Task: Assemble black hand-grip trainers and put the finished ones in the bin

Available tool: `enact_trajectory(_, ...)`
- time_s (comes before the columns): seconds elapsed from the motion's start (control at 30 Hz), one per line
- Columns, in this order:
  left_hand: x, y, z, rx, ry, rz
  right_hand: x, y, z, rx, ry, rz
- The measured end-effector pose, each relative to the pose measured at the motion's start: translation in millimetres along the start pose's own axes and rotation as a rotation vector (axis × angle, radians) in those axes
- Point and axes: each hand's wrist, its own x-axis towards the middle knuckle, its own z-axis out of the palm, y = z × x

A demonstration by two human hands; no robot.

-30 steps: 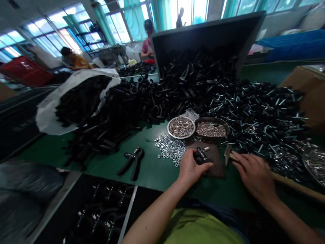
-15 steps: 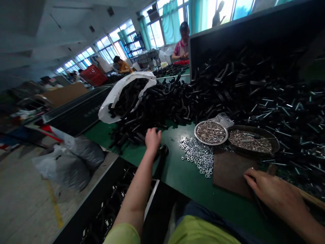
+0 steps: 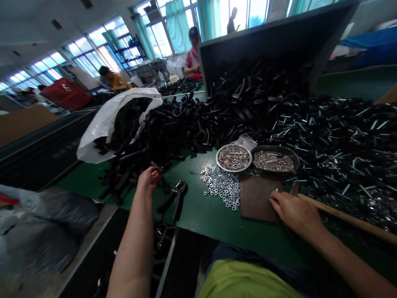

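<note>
My left hand [image 3: 148, 180] is closed beside the pile of black curved parts [image 3: 186, 124], and the dark end of one part shows at its fingertips. To the right of that hand, a two-armed black part with a shiny metal fitting [image 3: 179, 191] lies on the green table. My right hand [image 3: 296, 210] is closed at the right edge of a brown square plate [image 3: 257, 198]. A small bright bit shows at its fingertips and something dark lies under the palm; what it grips is unclear. Loose silver nuts [image 3: 220, 186] are spread left of the plate.
A white round dish [image 3: 218, 162] and a dark oval tray [image 3: 297, 165] hold small metal pieces. Behind my right hand lies a wooden-handled hammer [image 3: 335, 212]. Black parts with metal rods [image 3: 335, 140] cover the right side. A white bag [image 3: 93, 138] lies at left; co-workers sit beyond.
The view has turned to the right, so things sit further left. My left hand has moved away from the two-armed part, which now shows fully. My right hand stays at the plate.
</note>
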Motion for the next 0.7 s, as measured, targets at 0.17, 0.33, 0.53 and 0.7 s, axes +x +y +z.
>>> enact_trajectory(0.17,-87,-32,46.9,-0.344,-0.511,-0.139,-1,6,-5,0.410,0.049,0.033)
enact_trajectory(0.33,-192,-51,104.7,-0.448,-0.957,-0.350,-15,-14,-25,1.022,0.196,0.149)
enact_trajectory(0.53,-252,-47,134.5,-0.318,-1.055,-0.345,-32,-38,-45,1.165,0.297,0.155)
enact_trajectory(0.7,-266,-39,135.0,-0.142,-1.002,-0.301,-38,-38,-44,1.024,0.344,0.068)
